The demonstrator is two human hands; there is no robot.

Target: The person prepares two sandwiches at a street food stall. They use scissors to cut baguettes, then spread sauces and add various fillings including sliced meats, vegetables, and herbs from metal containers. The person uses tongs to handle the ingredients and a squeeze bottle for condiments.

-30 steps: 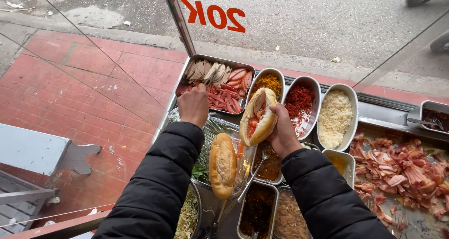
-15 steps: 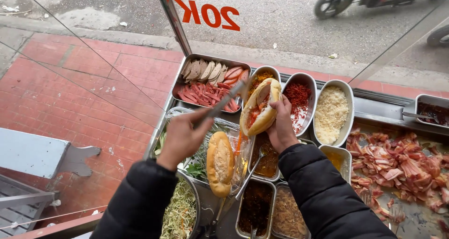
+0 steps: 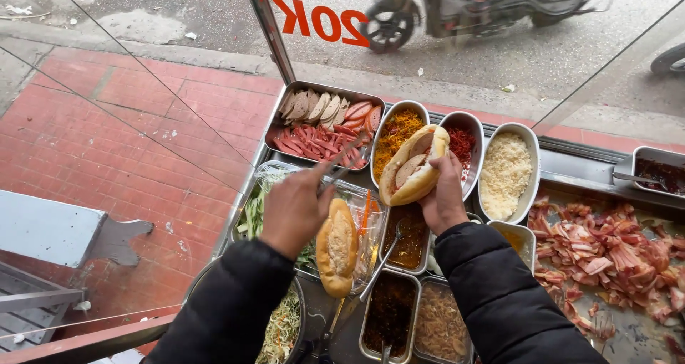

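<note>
My right hand (image 3: pixel 444 195) holds a split bread roll (image 3: pixel 412 166) filled with pale meat slices, raised over the metal pans. My left hand (image 3: pixel 294 208) grips metal tongs (image 3: pixel 343 161) whose tips point at the tray of sliced sausage and red meat strips (image 3: pixel 322 124). A second, whole bread roll (image 3: pixel 337 247) lies on a plastic bag of herbs and vegetables (image 3: pixel 265 201) just right of my left hand.
Oval pans hold orange shreds (image 3: pixel 397 132), red chilli (image 3: pixel 462 144) and pale shreds (image 3: pixel 505 171). Dark sauce pans (image 3: pixel 407 237) with spoons sit near me. Chopped pink meat (image 3: pixel 612 250) covers a tray at right. Beyond the glass lie pavement and a passing scooter (image 3: pixel 471 7).
My left hand drew back from the meat tray with the tongs. The roll in my right hand now shows pale meat slices inside. A scooter has come into view on the street.
</note>
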